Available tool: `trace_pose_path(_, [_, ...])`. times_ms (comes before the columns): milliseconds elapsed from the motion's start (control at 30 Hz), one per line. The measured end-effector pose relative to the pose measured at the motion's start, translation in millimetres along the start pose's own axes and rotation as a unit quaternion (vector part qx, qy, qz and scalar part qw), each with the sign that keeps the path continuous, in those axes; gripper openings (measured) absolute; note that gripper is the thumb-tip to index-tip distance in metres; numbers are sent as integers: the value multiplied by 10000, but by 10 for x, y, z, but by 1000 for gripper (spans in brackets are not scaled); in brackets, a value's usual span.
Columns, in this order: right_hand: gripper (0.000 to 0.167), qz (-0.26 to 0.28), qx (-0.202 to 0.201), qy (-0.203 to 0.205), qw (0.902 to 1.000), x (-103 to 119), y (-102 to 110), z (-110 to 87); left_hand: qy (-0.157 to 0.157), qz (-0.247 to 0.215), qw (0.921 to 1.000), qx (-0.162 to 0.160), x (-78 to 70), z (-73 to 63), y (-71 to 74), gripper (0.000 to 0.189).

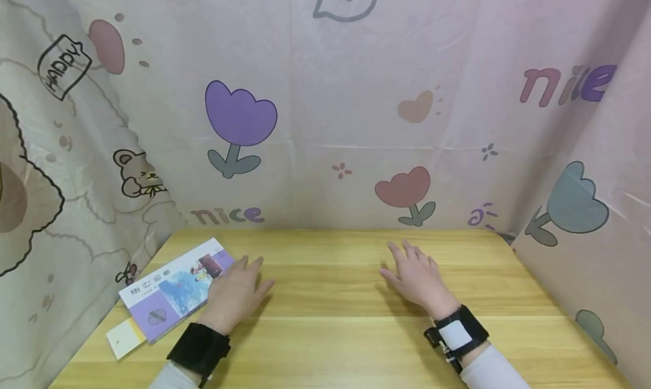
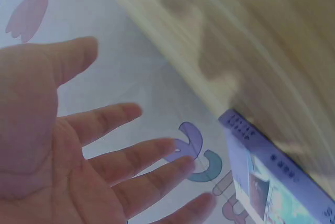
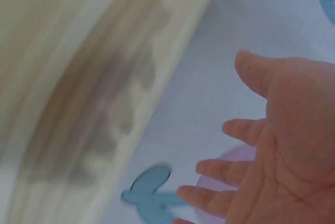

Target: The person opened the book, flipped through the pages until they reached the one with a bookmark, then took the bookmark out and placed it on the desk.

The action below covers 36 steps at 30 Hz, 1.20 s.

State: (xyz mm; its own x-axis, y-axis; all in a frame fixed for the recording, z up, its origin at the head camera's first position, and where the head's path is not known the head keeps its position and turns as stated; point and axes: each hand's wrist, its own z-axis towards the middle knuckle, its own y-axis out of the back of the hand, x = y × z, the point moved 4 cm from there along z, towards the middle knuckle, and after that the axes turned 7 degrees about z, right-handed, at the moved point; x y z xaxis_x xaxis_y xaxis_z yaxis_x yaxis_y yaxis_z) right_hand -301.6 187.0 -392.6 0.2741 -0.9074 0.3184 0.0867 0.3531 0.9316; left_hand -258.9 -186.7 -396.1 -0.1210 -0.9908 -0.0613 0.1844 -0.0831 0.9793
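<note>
My left hand is spread above the table, its fingers straight and holding nothing. In the head view it overlaps the right side of a flat purple and white box with a blue picture on its cover. The left wrist view shows the bare palm, with the purple edge of the box beyond the fingertips. My right hand hovers over the right part of the table, fingers apart and nothing in them. Its palm shows bare in the right wrist view.
A small pale yellow card or pad lies against the near left corner of the box. The wooden table ends at a printed curtain at the back, and more curtain hangs along both sides. Black bands are strapped round both wrists.
</note>
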Motion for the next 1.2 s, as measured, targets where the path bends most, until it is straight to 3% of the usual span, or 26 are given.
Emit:
trace_pose_path(200, [71,182,597,623,9961,474,-142,248,-174,-37,9992,-358,190,-143,174,61])
trace_pose_path(367, [66,777,1339,1387,9782,920,-293,522,60,121,9992,-370,424,-298,294,61])
trace_pose_path(467, [62,866,1561,1763,9680,1208,-402,659,209,240,9990,-303,574,-386,315,64])
trace_pose_path(700, [59,278,1659,2459,9546,1990,-665,833,603,351,9975,-133,907,-611,263,66])
trace_pose_path(900, [57,-291,1544,2835,9460,2556,-889,890,885,237,9954,287,1059,-729,211,70])
trace_pose_path(1033, [63,-571,1650,2940,9397,2830,-1050,841,999,220,9935,490,1110,-773,174,70])
trace_pose_path(1200, [66,-1137,1672,2999,9323,3020,-1182,747,1054,211,9920,666,1149,-765,116,60])
